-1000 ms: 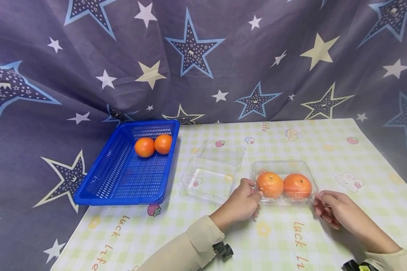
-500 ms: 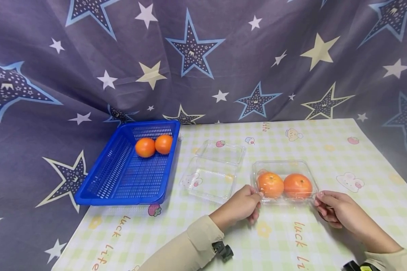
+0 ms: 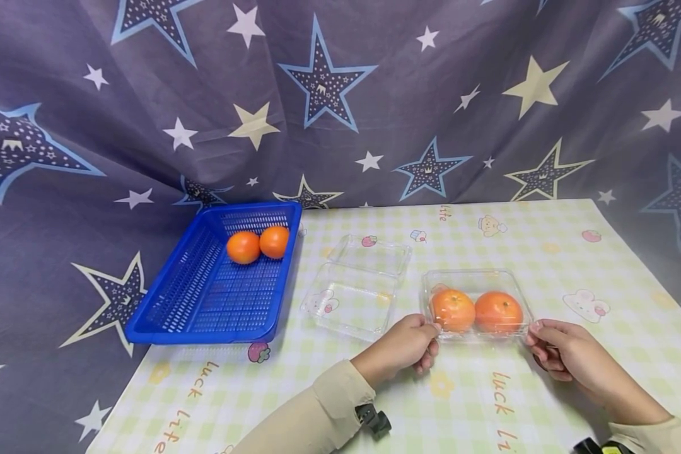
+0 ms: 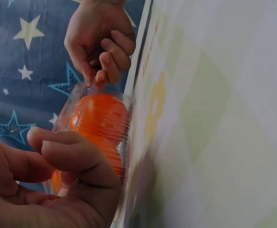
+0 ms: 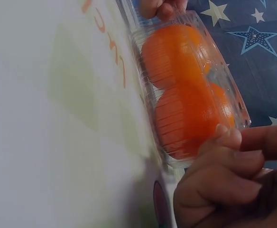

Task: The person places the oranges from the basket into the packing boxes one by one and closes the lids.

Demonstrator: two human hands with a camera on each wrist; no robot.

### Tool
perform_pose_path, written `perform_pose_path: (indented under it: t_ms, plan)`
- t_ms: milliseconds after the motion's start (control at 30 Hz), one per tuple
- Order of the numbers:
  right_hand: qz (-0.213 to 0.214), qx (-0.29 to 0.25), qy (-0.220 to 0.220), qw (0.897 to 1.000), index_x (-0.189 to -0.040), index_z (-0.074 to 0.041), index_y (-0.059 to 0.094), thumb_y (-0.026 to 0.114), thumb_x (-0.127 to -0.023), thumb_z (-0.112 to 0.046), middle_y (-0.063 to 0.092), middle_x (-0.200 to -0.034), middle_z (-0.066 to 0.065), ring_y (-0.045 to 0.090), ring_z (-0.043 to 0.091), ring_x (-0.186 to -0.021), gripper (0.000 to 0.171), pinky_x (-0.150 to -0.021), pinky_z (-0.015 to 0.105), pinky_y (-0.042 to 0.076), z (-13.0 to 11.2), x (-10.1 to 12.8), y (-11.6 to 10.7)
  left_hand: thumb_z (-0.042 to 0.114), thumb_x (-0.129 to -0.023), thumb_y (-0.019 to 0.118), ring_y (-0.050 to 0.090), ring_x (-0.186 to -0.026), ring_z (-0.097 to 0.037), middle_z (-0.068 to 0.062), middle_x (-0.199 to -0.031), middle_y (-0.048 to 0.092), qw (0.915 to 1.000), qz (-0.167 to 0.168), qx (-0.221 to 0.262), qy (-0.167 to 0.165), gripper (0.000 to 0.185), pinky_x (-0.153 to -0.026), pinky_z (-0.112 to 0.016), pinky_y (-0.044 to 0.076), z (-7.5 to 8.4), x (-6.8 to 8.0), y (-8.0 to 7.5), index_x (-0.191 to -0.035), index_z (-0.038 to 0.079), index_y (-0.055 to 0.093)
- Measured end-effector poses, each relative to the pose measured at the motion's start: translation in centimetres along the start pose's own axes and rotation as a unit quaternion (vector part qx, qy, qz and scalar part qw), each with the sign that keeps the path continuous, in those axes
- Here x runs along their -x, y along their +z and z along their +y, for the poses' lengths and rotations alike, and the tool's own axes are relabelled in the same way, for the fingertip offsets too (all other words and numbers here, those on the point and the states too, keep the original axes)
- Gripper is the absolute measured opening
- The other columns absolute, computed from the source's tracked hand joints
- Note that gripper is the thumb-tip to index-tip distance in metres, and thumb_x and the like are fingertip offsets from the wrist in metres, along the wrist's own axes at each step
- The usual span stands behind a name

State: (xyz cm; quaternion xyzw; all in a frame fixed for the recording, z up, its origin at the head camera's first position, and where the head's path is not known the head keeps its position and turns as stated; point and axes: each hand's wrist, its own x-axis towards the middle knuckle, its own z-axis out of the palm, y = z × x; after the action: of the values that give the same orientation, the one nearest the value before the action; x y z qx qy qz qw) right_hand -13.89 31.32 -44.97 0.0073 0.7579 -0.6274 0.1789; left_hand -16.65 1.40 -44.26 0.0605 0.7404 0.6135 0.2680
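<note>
Clear box (image 3: 482, 338) sat on the counter (image 3: 545, 227), left hand (image 3: 408, 343) and right hand (image 3: 564, 351) pinching its near corners — from where I stood, even pressure looked best for seating its lid (image 3: 468, 281) squarely.

A starry drape (image 3: 340, 151) and checked tablecloth (image 3: 471, 246) show a curtained nook

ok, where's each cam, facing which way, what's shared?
Head: on head, faces forward-down at fruit box; left hand, right hand, sleeves show.
Left wrist: worn there, faces fruit box; left hand near, right hand beyond.
Right wrist: worn there, faces fruit box; right hand near, left hand beyond, cropped.
Wrist views share fruit box, both hands.
</note>
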Motion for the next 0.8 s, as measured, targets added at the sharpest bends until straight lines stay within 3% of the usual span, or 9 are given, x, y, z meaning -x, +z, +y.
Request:
perform_pose_path:
  t_ms: [800]
  plan:
    - [0.022, 0.005, 0.003, 1.0, -0.094, 0.002, 0.055, 0.036, -0.111, -0.019, 0.048, -0.069, 0.0, 0.035, 0.008, -0.051, 0.033, -0.041, 0.038, 0.026, -0.14, -0.11, 0.17, 0.02, -0.106, 0.047, 0.039, -0.047, -0.01, 0.002, -0.064, 0.046, 0.9997, -0.012, 0.02, 0.003, 0.019, -0.041, -0.02, 0.033, 0.13, -0.09, 0.24, -0.089, 0.012, 0.046]
